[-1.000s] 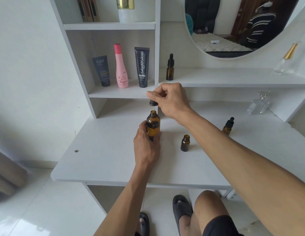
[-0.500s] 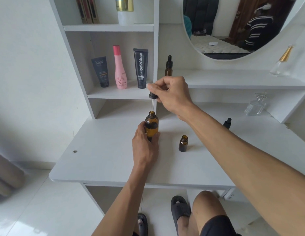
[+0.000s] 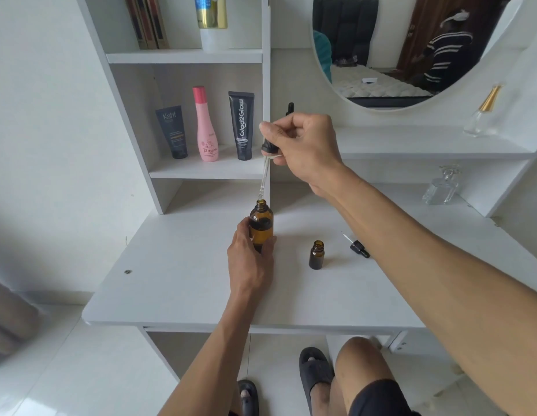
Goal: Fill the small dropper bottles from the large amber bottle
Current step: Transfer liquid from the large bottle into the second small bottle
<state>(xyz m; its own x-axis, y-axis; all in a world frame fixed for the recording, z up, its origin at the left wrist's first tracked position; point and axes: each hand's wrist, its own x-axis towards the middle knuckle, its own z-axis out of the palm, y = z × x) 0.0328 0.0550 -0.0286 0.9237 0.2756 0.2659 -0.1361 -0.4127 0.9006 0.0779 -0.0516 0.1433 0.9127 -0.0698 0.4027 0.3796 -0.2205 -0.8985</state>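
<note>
On the white desk (image 3: 177, 283), the left hand (image 3: 250, 259) grips the large amber bottle (image 3: 261, 225) upright; the right hand (image 3: 303, 145) pinches the dropper (image 3: 265, 172) just above its mouth; small open bottle (image 3: 316, 255) stands nearby

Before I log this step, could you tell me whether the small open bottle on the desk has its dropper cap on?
No, the small bottle stands uncapped, and a dropper cap lies on the desk beside it.

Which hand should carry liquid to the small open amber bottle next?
Right. The right hand already pinches the black-capped glass dropper, its tip at the mouth of the large amber bottle. The small open amber bottle stands to that side. The left hand is steadying the large bottle.
</note>
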